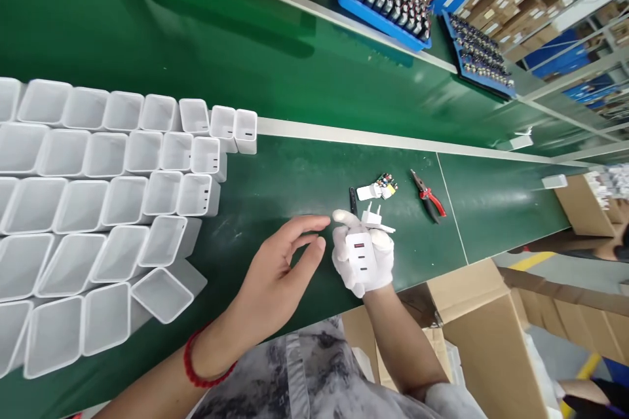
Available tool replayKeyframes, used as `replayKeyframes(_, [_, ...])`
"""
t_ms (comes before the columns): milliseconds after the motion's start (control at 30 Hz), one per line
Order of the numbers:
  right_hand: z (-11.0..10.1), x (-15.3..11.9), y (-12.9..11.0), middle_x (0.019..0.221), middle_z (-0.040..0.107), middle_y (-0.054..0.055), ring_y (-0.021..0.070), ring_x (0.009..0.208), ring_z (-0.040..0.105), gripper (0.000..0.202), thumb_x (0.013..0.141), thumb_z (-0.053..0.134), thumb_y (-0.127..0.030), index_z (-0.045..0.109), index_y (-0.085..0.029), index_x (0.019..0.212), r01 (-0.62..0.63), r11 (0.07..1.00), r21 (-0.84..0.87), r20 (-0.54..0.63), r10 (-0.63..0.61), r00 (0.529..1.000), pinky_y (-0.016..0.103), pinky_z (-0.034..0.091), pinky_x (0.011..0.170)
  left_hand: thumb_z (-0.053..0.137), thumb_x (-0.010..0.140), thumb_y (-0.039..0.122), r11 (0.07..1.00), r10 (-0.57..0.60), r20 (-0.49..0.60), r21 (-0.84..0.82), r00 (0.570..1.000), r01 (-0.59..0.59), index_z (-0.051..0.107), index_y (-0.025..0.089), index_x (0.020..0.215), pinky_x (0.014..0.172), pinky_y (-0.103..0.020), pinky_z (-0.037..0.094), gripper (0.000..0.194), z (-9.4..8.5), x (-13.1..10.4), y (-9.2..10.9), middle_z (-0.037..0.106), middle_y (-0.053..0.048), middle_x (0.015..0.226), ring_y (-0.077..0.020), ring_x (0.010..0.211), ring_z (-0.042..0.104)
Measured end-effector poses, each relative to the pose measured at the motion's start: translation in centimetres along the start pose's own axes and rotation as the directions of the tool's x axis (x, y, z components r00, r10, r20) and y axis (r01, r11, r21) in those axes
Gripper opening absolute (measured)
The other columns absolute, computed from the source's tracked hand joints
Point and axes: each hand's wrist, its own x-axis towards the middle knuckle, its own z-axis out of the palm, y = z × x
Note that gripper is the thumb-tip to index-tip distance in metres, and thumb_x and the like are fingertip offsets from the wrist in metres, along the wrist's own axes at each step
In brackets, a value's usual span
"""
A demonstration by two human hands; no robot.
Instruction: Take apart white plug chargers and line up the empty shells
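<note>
My right hand [351,275], in a white glove, is closed round a white charger housing [362,258] with several port slots in its face. A white two-pin plug piece [372,217] sticks up at the glove's far side; how it is held is partly hidden. My left hand [282,268], bare with a red bracelet at the wrist, hovers just left of the glove. Its thumb and fingers are curved but apart, with nothing between them. Beyond the glove lie a small circuit assembly [382,188] with a white part and a thin black strip [352,200].
Rows of open white housings [118,154] stand on the left of the green bench [295,170]. Pliers [428,196] with red-and-black handles lie at right. Blue trays [388,26] of components sit at the back. An open cardboard box [486,334] stands by the near edge.
</note>
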Motion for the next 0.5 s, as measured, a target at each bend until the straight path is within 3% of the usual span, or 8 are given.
replayKeyframes(233, [-0.1, 0.0, 0.5, 0.06, 0.058, -0.005, 0.0173, 0.035, 0.056, 0.074, 0.066, 0.056, -0.066, 0.044, -0.024, 0.125, -0.066, 0.997, -0.028, -0.018, 0.065, 0.998, 0.024, 0.04, 0.03, 0.054, 0.092, 0.043, 0.999, 0.038, 0.065, 0.028, 0.997, -0.04, 0.067, 0.023, 0.111, 0.094, -0.037, 0.054, 0.03, 0.4, 0.1, -1.3, 0.07, -0.007, 0.101, -0.0229, 0.102, 0.066])
replayKeyframes(433, [0.7, 0.0, -0.1, 0.062, 0.058, -0.005, 0.0174, 0.038, 0.058, 0.074, 0.066, 0.058, -0.065, 0.044, -0.024, 0.126, -0.083, 0.994, -0.068, -0.011, 0.082, 0.997, 0.025, 0.044, 0.035, 0.051, 0.095, 0.036, 0.996, 0.084, 0.098, -0.018, 0.992, -0.083, 0.065, 0.025, 0.115, 0.099, -0.035, 0.051, 0.027, 0.4, -0.2, -1.9, 0.062, -0.007, 0.125, -0.0221, 0.112, 0.062])
replayKeyframes(500, [1.3, 0.0, -0.1, 0.068, 0.062, -0.002, 0.018, 0.043, 0.06, 0.074, 0.068, 0.058, -0.063, 0.043, -0.023, 0.129, -0.037, 0.996, -0.077, -0.014, 0.036, 0.999, 0.025, 0.045, 0.037, 0.052, 0.095, 0.035, 0.991, 0.124, 0.128, 0.031, 0.984, -0.129, 0.059, 0.027, 0.125, 0.101, -0.037, 0.05, 0.032, 0.3, -0.5, -2.1, 0.056, -0.008, 0.135, -0.0238, 0.119, 0.058])
